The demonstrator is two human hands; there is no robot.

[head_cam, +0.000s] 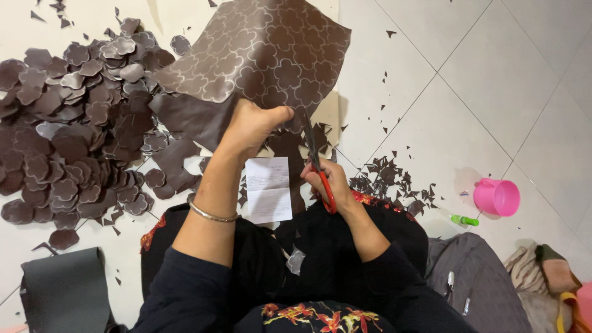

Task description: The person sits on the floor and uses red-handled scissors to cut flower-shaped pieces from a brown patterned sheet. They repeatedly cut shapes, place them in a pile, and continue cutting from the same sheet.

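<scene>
Above the person's lap, left hand [253, 123] pinches the lower edge of a brown patterned sheet [259, 52]; right hand [330, 182] is clamped on red-handled scissors [317, 169], blades just beside the sheet. Sheet looks thin, floppy, light, prob. best gripped near the cut. Left of sheet: pile of cutouts [74, 123]; right: pink cup [496, 197] on floor.

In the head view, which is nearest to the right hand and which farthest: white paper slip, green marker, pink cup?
From the right hand:
1. White paper slip, just to its left.
2. Green marker, on the floor to its right.
3. Pink cup, beyond the marker, farther right.
</scene>
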